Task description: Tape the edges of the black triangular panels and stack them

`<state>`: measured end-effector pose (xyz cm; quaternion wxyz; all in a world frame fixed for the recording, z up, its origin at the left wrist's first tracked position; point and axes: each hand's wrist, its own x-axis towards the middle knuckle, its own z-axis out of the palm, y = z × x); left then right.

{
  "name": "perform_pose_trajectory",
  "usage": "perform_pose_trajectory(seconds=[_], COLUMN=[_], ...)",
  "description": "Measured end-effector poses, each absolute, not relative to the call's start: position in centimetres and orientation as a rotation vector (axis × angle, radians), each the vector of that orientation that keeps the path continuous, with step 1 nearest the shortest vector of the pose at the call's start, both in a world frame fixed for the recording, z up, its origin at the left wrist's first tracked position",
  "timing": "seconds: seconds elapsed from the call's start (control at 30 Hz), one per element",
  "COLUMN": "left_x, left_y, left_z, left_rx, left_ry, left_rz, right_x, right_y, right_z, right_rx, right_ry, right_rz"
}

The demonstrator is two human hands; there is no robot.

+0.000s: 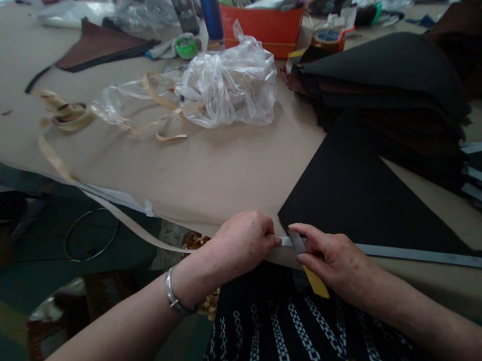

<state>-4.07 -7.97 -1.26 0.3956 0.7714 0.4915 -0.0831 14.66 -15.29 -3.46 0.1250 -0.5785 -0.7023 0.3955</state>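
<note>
At the near edge of the desk (239, 169), I see the left hand (248, 238), its grip pinching the pale strip (126, 218) just beside the corner of the black panel (342, 179), which lies on the desk. The right hand (338, 259) pinches a yellow-handled blade (315, 283) across the strip. For apparent trimming, I advise: tension the strip; align the blade with the corner; cut clear of the left grip.

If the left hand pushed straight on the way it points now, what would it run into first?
The left hand would probably meet the flat grey metal blade of the yellow-handled tool in the right hand; depth is unclear, so the right hand itself might come first.
</note>
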Motion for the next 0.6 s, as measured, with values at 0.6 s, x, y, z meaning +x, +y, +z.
perform_pose_trajectory(seconds=[0.6], left_x=[-1.7], left_y=[-12.4], left_z=[-0.6], left_rx=[1.817], left_ry=[0.952], left_rz=[0.254], right_x=[13.7], right_y=[-15.7], right_z=[-3.7], right_rx=[-1.640], right_ry=[-2.313], right_rz=[0.909])
